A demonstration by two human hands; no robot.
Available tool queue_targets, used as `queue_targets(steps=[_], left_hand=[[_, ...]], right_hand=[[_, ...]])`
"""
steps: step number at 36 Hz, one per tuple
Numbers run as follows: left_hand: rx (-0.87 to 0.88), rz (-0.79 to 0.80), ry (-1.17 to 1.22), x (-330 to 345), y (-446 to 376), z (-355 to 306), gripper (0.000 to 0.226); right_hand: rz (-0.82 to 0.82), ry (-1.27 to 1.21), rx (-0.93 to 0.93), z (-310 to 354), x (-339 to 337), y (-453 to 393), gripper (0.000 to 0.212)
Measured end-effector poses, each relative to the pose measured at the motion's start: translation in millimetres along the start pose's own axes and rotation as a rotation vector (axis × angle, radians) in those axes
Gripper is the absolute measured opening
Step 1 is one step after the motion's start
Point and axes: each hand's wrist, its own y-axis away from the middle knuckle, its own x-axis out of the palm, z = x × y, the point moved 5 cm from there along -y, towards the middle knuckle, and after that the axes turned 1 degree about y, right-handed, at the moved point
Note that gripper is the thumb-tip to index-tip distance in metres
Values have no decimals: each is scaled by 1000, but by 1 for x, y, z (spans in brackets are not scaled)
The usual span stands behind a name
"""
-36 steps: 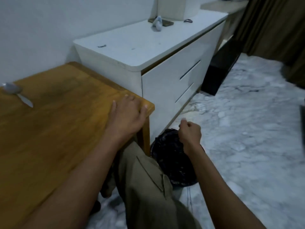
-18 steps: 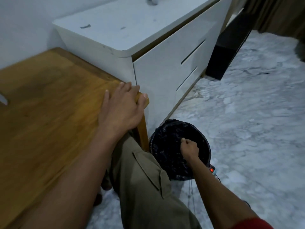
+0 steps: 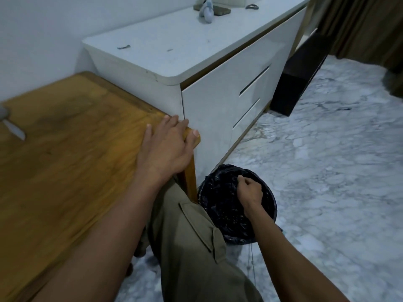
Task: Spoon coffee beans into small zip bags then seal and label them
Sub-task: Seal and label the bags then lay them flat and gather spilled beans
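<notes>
2 hands in view: left hand lies flat, fingers relaxed, on the tabletop corner; right hand hangs clenched over the bin, contents unclear. Spoon waits far left. No beans or bags visible; fetching them looks next.

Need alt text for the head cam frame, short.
A seated person's right hand, fingers curled, reaches into a black-lined bin on the marble floor, while the left hand rests on the wooden table corner. A spoon lies at the table's far left.
</notes>
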Motion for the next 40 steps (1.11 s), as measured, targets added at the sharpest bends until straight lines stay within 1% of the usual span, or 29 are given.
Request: queue_targets(steps=[3,7,10,13,16,19,23,26,28,31,33,37,40], left_hand=[[-8,-15,35,-2,1,2,60],[-35,-67,126,-11,6,2,53],[-111,-102,250,-22,18,8,51],[-183,-129,322,-33,35,19,51],[-260,-175,366,-49,55,35,50],[-304,-258,346,-70,80,55,47],[-411,-359,318,-100,119,93,44],[-506,-426,307,-121,151,128,44],[-605,-450,288,-132,173,151,45],[-719,-529,234,-149,208,189,44],[-794,-557,219,-158,225,215,45],[-908,-656,248,-175,246,264,51],[-959,-754,297,-188,251,303,58]], right_hand=[[17,-61,-84,29,-2,13,20],[14,-131,-197,75,-9,45,30],[8,-178,-292,112,-14,76,33],[-23,-195,-457,147,-15,111,30],[5,-177,-645,178,-6,151,29],[136,-145,-749,202,17,190,22],[382,-14,-888,226,64,239,12],[584,91,-926,235,110,271,13],[678,138,-948,239,139,289,12],[841,179,-924,244,186,318,11],[896,181,-928,250,216,332,11],[938,246,-929,263,271,349,14],[921,301,-951,274,309,356,29]])
